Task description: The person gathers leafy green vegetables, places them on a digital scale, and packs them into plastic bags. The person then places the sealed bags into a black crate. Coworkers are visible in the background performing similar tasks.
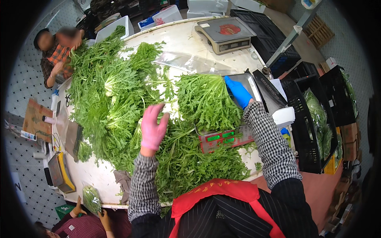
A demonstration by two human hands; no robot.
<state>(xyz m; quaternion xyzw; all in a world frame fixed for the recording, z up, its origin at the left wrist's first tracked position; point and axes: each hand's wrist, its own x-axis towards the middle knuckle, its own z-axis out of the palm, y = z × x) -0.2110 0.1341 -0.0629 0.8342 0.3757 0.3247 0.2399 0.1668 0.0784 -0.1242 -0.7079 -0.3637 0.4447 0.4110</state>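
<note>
My left hand [153, 126], in a pink glove, hovers over the heap of leafy greens [119, 89] with its fingers apart and nothing in them. At the stem end of a bunch of serrated leafy greens [208, 99] is my right hand [239, 91], gloved in blue. Some of its fingers are hidden, so its grip is unclear. That bunch lies over the metal pan [250, 83] of a red digital scale [227, 139] with lit green displays. More loose greens [196, 169] spread in front of the scale, close to my body.
Clear plastic bags [193, 62] lie beyond the bunch, and a second scale [224, 34] stands at the far edge. Black crates [312, 125] with bagged greens are at right. One person [59, 56] stands far left; another person's gloved hands [104, 220] hold a bagged bunch [91, 198] at lower left.
</note>
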